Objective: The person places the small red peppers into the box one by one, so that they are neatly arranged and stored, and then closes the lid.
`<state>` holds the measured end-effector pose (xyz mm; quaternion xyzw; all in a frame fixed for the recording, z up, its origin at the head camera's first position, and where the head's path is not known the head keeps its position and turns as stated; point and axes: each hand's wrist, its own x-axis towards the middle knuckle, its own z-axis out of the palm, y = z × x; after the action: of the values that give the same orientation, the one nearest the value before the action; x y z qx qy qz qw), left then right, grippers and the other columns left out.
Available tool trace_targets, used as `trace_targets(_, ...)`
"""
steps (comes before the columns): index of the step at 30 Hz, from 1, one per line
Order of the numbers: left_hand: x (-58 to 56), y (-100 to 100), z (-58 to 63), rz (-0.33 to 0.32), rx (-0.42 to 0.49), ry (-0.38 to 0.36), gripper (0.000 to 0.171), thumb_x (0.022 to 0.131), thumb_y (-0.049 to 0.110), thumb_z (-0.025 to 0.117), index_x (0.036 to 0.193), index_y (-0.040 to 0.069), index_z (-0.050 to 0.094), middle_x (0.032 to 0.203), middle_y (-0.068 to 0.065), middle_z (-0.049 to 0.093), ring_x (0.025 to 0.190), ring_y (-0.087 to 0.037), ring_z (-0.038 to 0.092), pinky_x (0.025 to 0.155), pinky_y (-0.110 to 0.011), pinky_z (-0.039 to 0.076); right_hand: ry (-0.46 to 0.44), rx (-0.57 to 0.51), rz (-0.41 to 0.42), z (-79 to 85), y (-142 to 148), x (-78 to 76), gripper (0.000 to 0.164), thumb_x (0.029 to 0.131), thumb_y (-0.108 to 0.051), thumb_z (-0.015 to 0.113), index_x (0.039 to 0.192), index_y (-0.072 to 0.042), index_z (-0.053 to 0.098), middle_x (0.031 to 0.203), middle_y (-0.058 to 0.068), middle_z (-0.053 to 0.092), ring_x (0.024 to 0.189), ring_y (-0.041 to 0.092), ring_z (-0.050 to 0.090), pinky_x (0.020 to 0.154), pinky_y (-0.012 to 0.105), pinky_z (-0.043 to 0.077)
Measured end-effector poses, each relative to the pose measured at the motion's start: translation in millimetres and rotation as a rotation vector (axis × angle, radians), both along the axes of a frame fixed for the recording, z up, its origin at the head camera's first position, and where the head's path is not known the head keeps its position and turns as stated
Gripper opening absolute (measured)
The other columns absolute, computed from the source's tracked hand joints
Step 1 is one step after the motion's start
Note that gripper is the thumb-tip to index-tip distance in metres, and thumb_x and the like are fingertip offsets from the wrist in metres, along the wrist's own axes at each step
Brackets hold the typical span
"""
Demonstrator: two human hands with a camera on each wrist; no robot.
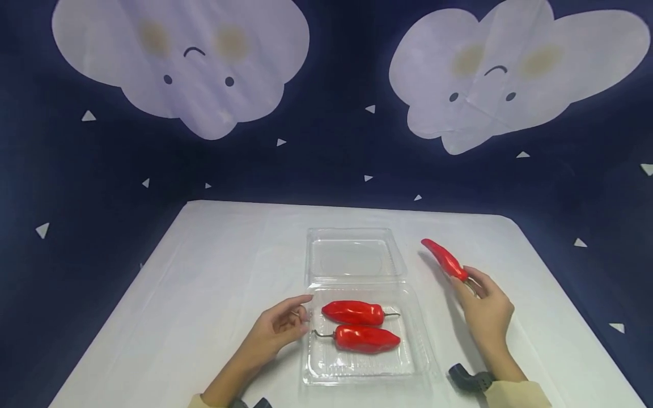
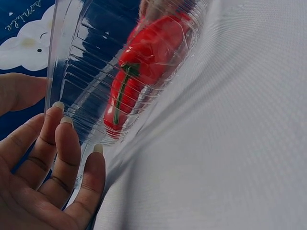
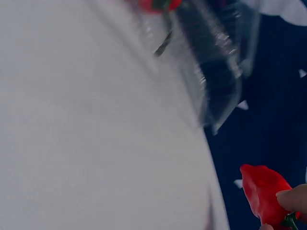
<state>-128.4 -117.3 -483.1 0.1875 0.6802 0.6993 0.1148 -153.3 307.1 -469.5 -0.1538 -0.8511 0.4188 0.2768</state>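
Note:
A clear plastic clamshell box [image 1: 357, 371] lies unfolded on the table, with its lid [image 1: 352, 232] on the far side. Inside the near half are two red peppers, the far red pepper [image 1: 352, 313] with its stem to the right and the near red pepper [image 1: 367, 339] with its stem to the left. My left hand [image 1: 278, 328] is at the box's left edge, fingertips [image 2: 67, 120] touching or nearly touching the clear wall. Right of the box, my right hand [image 1: 484, 309] holds a third red pepper [image 1: 444, 258] near its stem end, raised with its tip pointing far left.
The white table [image 1: 204, 272] extends around the box on every side. A dark blue backdrop [image 1: 336, 153] with clouds and small triangles rises behind it. A dark device [image 1: 469, 379] is strapped at the right wrist.

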Motion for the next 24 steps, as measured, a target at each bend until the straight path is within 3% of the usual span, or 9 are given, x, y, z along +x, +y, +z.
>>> trace_targets(4,1.1,-0.5,-0.8,0.006,-0.003,-0.001,0.055,0.093,0.004,0.071,0.145,-0.003,0.051,0.108,-0.020,0.058,0.090,-0.011,0.059,0.076,-0.021,0.052,-0.020,-0.052,0.045,18.6,-7.1,9.0,0.043,0.089,-0.022,0.083,0.128,-0.011,0.071,0.132,0.007,0.068,0.117,0.026,0.067,0.090,0.014,0.049)
trace_targets(8,2.0,-0.7,-1.0,0.014,-0.011,0.015,0.055,0.093,0.004,0.071,0.145,-0.003,0.052,0.107,-0.020,0.059,0.090,-0.012,0.059,0.077,-0.021,0.052,-0.022,-0.045,0.155,35.6,-17.7,20.2,0.044,0.087,-0.023,0.085,0.127,-0.011,0.072,0.130,0.008,0.068,0.113,0.014,0.069,0.083,0.012,0.051)
trace_targets(12,3.1,-0.9,-0.9,0.015,-0.019,0.022,0.055,0.094,0.004,0.071,0.145,-0.003,0.051,0.107,-0.022,0.058,0.090,-0.011,0.059,0.077,-0.021,0.052,-0.025,-0.031,0.361,48.9,-30.5,33.3,0.042,0.086,-0.022,0.085,0.125,-0.013,0.072,0.127,0.008,0.070,0.108,0.001,0.067,0.079,0.016,0.055)
trace_targets(16,3.9,-0.5,-0.2,0.015,-0.023,0.020,0.055,0.094,0.004,0.071,0.144,-0.003,0.052,0.106,-0.024,0.058,0.089,-0.011,0.059,0.077,-0.021,0.052,-0.043,-0.059,0.646,56.7,-43.7,46.7,0.038,0.085,-0.016,0.085,0.122,-0.014,0.073,0.120,0.004,0.073,0.105,0.009,0.070,0.077,0.027,0.060)
trace_targets(19,3.8,0.5,1.0,0.013,-0.023,0.020,0.054,0.094,0.004,0.071,0.144,-0.003,0.052,0.106,-0.025,0.057,0.089,-0.011,0.059,0.076,-0.021,0.052,-0.106,-0.077,0.833,58.4,-52.3,55.8,0.038,0.086,-0.015,0.083,0.123,-0.015,0.073,0.119,0.002,0.073,0.104,0.015,0.072,0.076,0.030,0.061)
trace_targets(24,2.4,2.6,2.4,0.009,-0.022,0.019,0.054,0.093,0.004,0.071,0.144,-0.002,0.053,0.106,-0.024,0.057,0.089,-0.011,0.059,0.076,-0.021,0.052,-0.220,-0.053,1.001,55.4,-60.6,64.6,0.038,0.089,-0.022,0.081,0.126,-0.019,0.072,0.123,0.006,0.072,0.103,0.015,0.072,0.076,0.029,0.061)
